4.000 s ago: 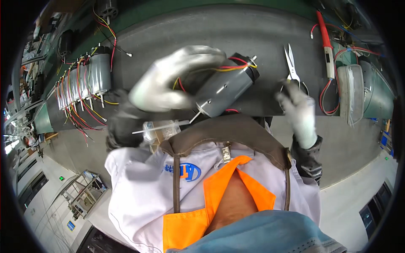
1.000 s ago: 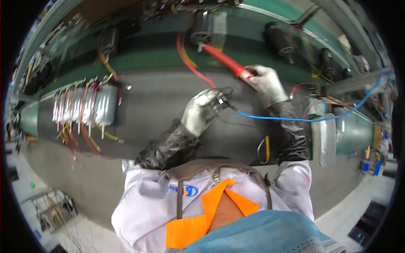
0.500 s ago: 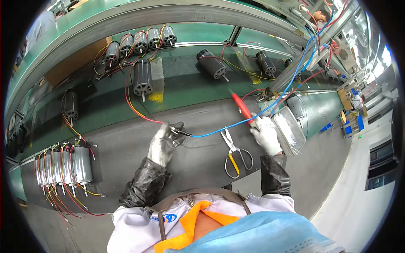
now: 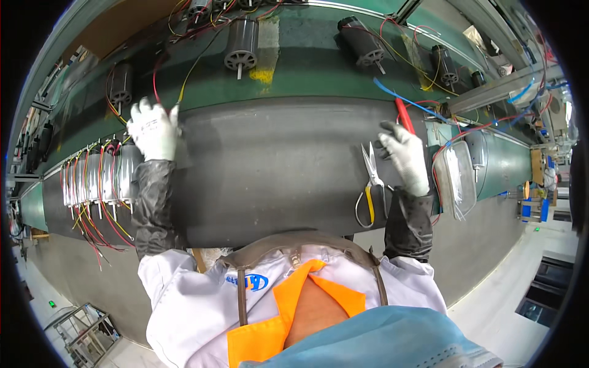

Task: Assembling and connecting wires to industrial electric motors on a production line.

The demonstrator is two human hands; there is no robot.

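Observation:
My left hand (image 4: 153, 132), in a white glove, is raised at the left edge of the dark mat with its fingers apart. A red wire (image 4: 156, 86) and a yellow wire (image 4: 190, 70) run down to its fingertips; their lower ends are hidden. The yellow one leads to a dark cylindrical motor (image 4: 241, 42). On the right, my right hand (image 4: 406, 156) is open, its dark-tipped fingers slightly bent. A red-handled tool (image 4: 402, 113) lies just beyond it, the handle's lower end meeting the glove. Scissors (image 4: 371, 184) with one yellow grip lie beside that hand.
Several silver motors (image 4: 98, 175) with coloured wires stand in a row at left. More dark motors (image 4: 362, 42) sit on the green surface (image 4: 307, 80) behind the mat (image 4: 276, 165). A blue tube (image 4: 411, 101) stretches past the tool. At right is a clear tray (image 4: 457, 181) of white strips.
My left hand has moved left, away from the blue tube, whose end is now free at the upper right. My right hand has loosened from the red tool. The view has shifted.

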